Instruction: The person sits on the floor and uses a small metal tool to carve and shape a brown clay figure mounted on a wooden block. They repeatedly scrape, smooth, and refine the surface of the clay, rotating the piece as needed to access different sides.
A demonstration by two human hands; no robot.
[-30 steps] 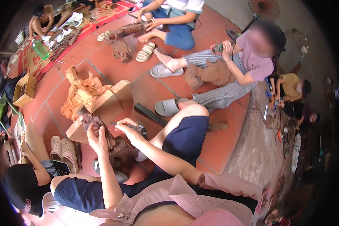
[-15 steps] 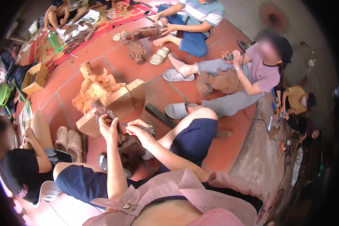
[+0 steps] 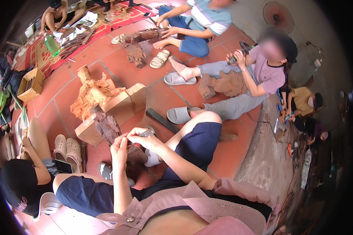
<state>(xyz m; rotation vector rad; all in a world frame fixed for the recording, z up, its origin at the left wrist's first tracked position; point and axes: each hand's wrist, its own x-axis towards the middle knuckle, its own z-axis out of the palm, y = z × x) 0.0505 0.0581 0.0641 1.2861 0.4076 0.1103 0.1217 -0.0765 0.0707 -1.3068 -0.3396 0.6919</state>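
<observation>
Red floor tiles [image 3: 117, 62] lie under me where I sit with my knees apart, my right hand [image 3: 143, 139] closed round a small grey tool [image 3: 148, 133] and my left hand [image 3: 119, 145] curled with its fingertips steadying the dark carving [image 3: 106, 127] between my legs. That carving already shows deep folds and shaping, so I judge the rough work done and detail or smoothing left. Beyond it stands a pale carving [image 3: 93, 94] on its block [image 3: 123, 105], and other people work their own pieces across the floor.
</observation>
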